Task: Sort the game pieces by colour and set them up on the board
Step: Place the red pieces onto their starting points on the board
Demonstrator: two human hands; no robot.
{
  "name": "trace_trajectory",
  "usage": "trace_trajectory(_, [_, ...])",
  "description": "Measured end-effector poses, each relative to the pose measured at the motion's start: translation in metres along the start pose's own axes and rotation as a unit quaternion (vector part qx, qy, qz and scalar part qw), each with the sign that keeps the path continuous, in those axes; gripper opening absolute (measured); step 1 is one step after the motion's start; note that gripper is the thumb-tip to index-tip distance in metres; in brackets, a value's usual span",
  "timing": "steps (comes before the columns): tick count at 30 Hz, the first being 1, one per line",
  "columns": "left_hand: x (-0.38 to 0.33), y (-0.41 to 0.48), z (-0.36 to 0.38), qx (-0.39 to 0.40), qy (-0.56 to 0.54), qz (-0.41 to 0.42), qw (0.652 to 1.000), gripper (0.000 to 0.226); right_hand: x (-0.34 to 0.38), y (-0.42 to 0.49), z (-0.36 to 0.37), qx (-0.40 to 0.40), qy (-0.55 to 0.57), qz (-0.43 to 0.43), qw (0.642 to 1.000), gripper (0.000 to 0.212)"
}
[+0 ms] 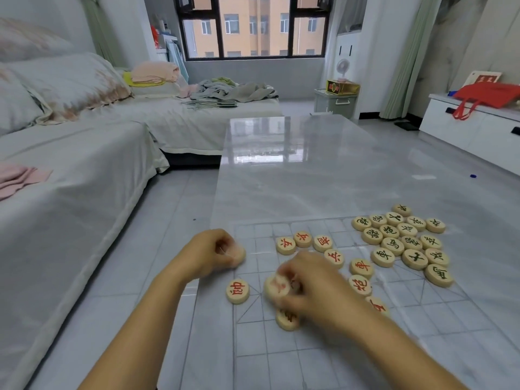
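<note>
While the left hand (209,256) curls its fingers round a blurred piece (238,255), the right hand (318,288) pinches a red xiangqi piece (277,287). It sits at the fingertips, over the board (253,347).

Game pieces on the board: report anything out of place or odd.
Nothing is spilled or damaged. The dark-lettered pieces sit bunched at the board's right, none mixed with the red-lettered pieces. Those lie loose and turned every way, off the line crossings; only one red piece sits on the left edge line.

green-lettered pieces (392,245): 16 | red-lettered pieces (237,291): about 10 | board (281,361): 1
</note>
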State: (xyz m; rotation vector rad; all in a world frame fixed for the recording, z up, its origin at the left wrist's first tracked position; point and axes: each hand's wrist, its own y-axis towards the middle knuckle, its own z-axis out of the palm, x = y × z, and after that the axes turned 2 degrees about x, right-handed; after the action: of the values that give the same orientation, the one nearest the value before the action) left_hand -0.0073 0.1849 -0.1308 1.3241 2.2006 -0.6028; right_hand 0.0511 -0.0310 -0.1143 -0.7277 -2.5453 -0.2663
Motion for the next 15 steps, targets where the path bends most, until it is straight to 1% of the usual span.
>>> trace_trajectory(3, [0.001, -0.002, 0.006, 0.017, 0.006, 0.005, 1.000, 0.031, 0.034, -0.013, 0.028, 0.041, -0.057, -0.043, 0.997, 0.033])
trace_trajectory(5, [0.004, -0.004, 0.006, 0.018, 0.010, 0.009, 1.000, 0.034, 0.041, -0.012, 0.041, 0.046, -0.088, -0.044, 0.994, 0.036])
trace_trajectory(7, [0.008, -0.006, 0.003, 0.028, 0.003, 0.016, 0.999, 0.040, 0.040, -0.011, 0.049, 0.035, -0.108, -0.043, 0.993, 0.039])
trace_trajectory(10, [0.013, -0.008, 0.000, 0.040, 0.008, 0.030, 0.999, 0.044, 0.033, -0.014, 0.054, 0.015, -0.093, -0.048, 0.994, 0.046])
trace_trajectory(13, [0.013, -0.010, 0.002, 0.040, 0.023, 0.048, 0.998, 0.039, 0.028, -0.016, 0.055, 0.001, -0.076, -0.044, 0.996, 0.052])
trace_trajectory(15, [0.013, -0.010, 0.003, 0.034, 0.025, 0.053, 0.998, 0.035, 0.028, -0.016, 0.057, -0.004, -0.064, -0.044, 0.997, 0.050])
